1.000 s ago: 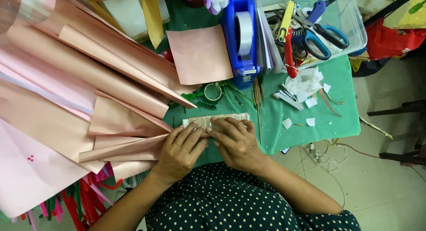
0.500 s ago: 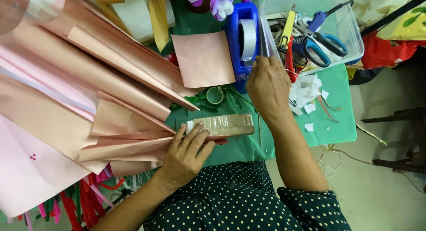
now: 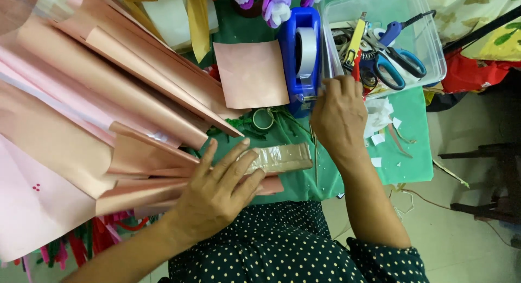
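Pressed flat with fingers spread, the left hand (image 3: 217, 190) pins a folded tan paper bundle (image 3: 282, 157) against the green counter (image 3: 407, 152), its grip open and closing on nothing. Beyond it, the right hand (image 3: 339, 117) reaches to the front of a blue tape dispenser (image 3: 301, 57), fingertips pinched at its cutting edge; whether tape sits between them cannot be told. Sheets of rose-gold wrapping paper (image 3: 97, 98) fan out at left, while a clear plastic box (image 3: 429, 49) with blue-handled scissors (image 3: 399, 65) stands at right.
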